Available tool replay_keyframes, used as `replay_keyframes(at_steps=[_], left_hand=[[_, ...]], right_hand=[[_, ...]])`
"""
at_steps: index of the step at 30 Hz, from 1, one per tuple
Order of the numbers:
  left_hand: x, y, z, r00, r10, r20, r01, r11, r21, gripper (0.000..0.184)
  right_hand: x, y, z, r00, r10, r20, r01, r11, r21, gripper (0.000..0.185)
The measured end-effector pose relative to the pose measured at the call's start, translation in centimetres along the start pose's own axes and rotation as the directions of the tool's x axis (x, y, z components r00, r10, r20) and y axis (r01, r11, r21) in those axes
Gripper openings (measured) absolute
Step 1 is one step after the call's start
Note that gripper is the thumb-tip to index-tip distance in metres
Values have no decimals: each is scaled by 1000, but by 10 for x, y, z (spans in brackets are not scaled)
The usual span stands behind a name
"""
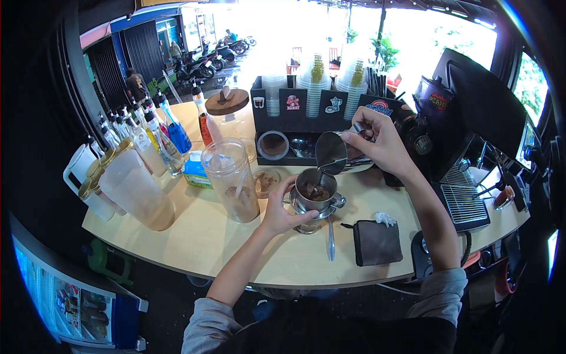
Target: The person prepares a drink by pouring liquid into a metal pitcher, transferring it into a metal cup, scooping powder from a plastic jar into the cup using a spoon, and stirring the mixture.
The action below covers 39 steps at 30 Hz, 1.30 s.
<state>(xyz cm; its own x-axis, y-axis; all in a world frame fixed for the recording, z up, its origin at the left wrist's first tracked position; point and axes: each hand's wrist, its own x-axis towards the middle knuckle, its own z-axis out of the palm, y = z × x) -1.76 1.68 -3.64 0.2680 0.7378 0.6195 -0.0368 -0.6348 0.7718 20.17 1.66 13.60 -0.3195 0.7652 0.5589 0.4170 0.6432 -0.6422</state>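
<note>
Between clamped left fingers [290, 220], a metal cup [317, 205] stands upright. Right fingers [355, 140] grip a shiny pitcher [331, 153] tilted downward.

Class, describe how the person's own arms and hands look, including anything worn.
The left hand and right hand are bare, with no gloves or watch visible. Both forearms are uncovered; grey sleeves end near the elbows, beside a dark garment.

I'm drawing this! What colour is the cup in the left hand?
Silver-grey; the cup shows best in the head view.
</note>
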Motion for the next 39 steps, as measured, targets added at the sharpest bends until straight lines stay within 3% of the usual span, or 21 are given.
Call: replay_keyframes(at_steps=[3, 8, 20, 24, 29, 32, 39], left_hand=[[0, 1, 0, 1000, -1, -1, 1, 1000, 0, 75], [0, 1, 0, 1000, -4, 3, 4, 1000, -4, 75], [0, 1, -1, 1000, 0, -5, 1, 999, 35, 76], [0, 0, -1, 1000, 1, -3, -1, 999, 36, 76], [0, -1, -1, 1000, 4, 0, -4, 1000, 31, 76], [0, -3, 0, 1000, 17, -6, -17, 1000, 15, 76], [0, 2, 1, 1000, -3, -6, 3, 1000, -16, 76]], right_hand=[[-1, 0, -2, 1000, -1, -2, 1, 1000, -25, 23], [-5, 10, -2, 999, 50, -9, -49, 993, 112, 26], [-9, -3, -3, 994, 110, -16, -109, 991, 74, 27], [-6, -2, -2, 997, 78, -14, -77, 994, 71, 27], [-1, 2, 1, 1000, -11, -26, 10, 998, -60, 23], [1, -5, 5, 999, 12, -32, -11, 1000, 21, 25], [-4, -11, 4, 1000, -13, -19, 13, 1000, -24, 25]])
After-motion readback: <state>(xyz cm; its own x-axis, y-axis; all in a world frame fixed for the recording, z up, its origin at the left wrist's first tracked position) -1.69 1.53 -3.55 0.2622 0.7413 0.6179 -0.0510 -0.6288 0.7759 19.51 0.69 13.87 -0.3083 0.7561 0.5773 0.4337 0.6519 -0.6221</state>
